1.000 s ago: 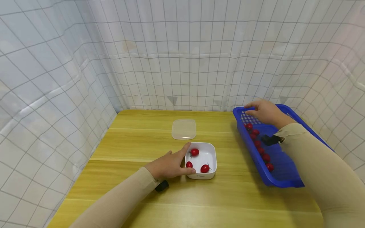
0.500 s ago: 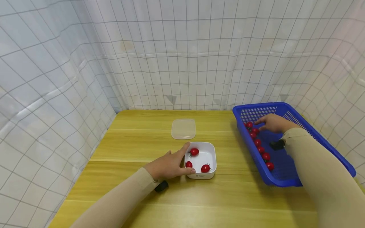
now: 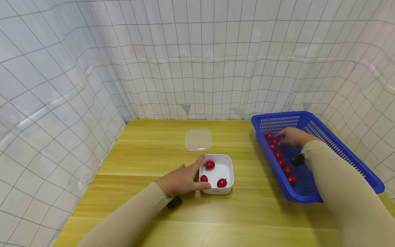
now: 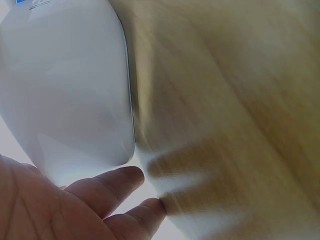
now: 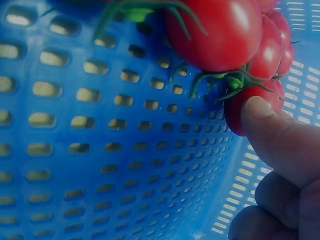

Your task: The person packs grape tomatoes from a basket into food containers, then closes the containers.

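My left hand (image 3: pixel 183 179) is wrapped around the left side of a square white plastic container (image 3: pixel 223 168), index finger at the far corner and thumb at the near rim. Three cherry tomatoes, such as the back one (image 3: pixel 210 165), lie inside it. In the left wrist view, two fingertips (image 4: pixel 131 176) show beside the container's underside, close over the table. My right hand (image 3: pixel 293 136) reaches into a blue plastic basket (image 3: pixel 347 154). In the right wrist view its thumb (image 5: pixel 272 127) presses on a cherry tomato (image 5: pixel 235 117), pinching it; the opposing fingertip is hidden.
More cherry tomatoes (image 3: pixel 287 170) with green stems line the basket's left wall. A translucent square lid (image 3: pixel 198 140) lies flat behind the container. Grid-patterned curtains (image 3: pixel 197 61) enclose the wooden table (image 3: pixel 148 151) at the back and sides.
My right hand has come down from above the basket's far rim to the tomatoes by its left wall, where thumb and fingers close on one. My left hand and the container have stayed put.
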The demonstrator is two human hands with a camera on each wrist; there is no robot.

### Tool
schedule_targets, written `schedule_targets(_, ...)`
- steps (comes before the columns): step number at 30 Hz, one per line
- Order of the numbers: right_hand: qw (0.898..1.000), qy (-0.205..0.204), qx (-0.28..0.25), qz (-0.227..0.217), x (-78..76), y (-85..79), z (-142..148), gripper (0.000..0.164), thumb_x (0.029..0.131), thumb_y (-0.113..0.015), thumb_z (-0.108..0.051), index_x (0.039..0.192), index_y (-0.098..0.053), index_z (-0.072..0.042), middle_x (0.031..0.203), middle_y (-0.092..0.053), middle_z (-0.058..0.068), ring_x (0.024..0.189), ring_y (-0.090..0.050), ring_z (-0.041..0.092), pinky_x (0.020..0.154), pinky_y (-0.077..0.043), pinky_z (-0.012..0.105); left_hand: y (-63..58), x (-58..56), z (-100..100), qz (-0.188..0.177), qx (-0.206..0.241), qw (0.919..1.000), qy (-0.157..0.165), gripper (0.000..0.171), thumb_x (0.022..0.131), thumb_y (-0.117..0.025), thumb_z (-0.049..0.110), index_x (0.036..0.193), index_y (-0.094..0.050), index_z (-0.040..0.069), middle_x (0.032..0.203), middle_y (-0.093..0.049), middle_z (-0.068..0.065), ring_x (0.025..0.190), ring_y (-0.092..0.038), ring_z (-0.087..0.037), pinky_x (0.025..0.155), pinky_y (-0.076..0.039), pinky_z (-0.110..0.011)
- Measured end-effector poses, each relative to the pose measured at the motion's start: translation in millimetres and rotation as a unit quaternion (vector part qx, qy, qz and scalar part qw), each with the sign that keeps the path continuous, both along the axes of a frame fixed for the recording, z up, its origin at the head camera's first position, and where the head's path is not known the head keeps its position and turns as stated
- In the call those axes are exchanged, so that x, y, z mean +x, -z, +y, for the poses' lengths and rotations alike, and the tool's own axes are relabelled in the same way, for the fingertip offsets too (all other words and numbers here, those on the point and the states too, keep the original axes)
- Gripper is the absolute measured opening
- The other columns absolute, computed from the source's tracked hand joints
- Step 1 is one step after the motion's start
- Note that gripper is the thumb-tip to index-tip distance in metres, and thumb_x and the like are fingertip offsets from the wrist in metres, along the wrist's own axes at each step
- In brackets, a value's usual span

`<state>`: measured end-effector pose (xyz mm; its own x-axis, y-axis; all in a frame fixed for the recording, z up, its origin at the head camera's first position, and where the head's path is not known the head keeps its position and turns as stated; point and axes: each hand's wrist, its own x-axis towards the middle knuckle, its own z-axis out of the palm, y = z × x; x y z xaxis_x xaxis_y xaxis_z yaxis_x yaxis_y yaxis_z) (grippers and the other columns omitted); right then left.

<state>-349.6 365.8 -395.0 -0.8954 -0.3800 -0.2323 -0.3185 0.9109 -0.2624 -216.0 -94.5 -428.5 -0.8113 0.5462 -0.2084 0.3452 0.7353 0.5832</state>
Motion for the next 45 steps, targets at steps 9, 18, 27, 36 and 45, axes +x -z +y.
schedule_targets(9,1.000,0.004,0.015,0.006,0.2,0.9,2.4,0.035,0.096,-0.074,-0.017,0.125,-0.073,0.002,0.129,-0.068,0.032,0.115,-0.067,0.048,0.098,-0.054,0.063,-1.5,1.2,-0.1,-0.001,0.008,1.0000,0.000,0.111,0.094,-0.070,0.063,0.172,-0.005,0.018,0.174,-0.028,-0.003,0.155,-0.040,-0.025,0.131,-0.009,-0.065)
schedule_targets(18,1.000,0.001,0.008,0.007,-0.2,1.0,0.4,0.035,0.096,-0.075,-0.019,0.124,-0.074,0.001,0.128,-0.069,0.031,0.116,-0.067,0.048,0.100,-0.052,0.064,-1.2,0.1,0.1,0.001,0.004,1.0000,0.003,0.111,0.094,-0.069,0.063,0.172,-0.004,0.017,0.175,-0.025,-0.003,0.157,-0.038,-0.025,0.130,-0.010,-0.066)
schedule_targets(27,1.000,0.001,0.023,0.005,-1.2,2.8,2.7,0.035,0.097,-0.072,-0.016,0.126,-0.072,0.005,0.126,-0.069,0.032,0.113,-0.067,0.048,0.096,-0.054,0.062,-1.2,0.1,-0.1,-0.001,0.007,1.0000,0.005,0.111,0.094,-0.069,0.063,0.171,-0.004,0.017,0.175,-0.025,-0.003,0.157,-0.038,-0.025,0.130,-0.009,-0.067)
schedule_targets(36,1.000,0.000,0.025,0.003,1.8,2.5,2.5,0.038,0.099,-0.070,-0.017,0.129,-0.070,0.007,0.128,-0.069,0.033,0.115,-0.067,0.050,0.096,-0.055,0.061,-2.5,1.0,0.4,0.001,0.008,1.0000,0.004,0.111,0.094,-0.069,0.062,0.171,-0.005,0.017,0.175,-0.025,-0.003,0.156,-0.038,-0.025,0.130,-0.010,-0.066)
schedule_targets(45,1.000,0.002,0.028,-0.002,3.8,1.1,2.3,0.042,0.099,-0.071,-0.018,0.131,-0.067,0.009,0.129,-0.068,0.034,0.120,-0.063,0.053,0.099,-0.054,0.062,-2.7,2.2,0.4,0.007,0.005,1.0000,0.003,0.110,0.094,-0.069,0.063,0.171,-0.006,0.017,0.174,-0.027,-0.004,0.155,-0.041,-0.025,0.130,-0.012,-0.066)
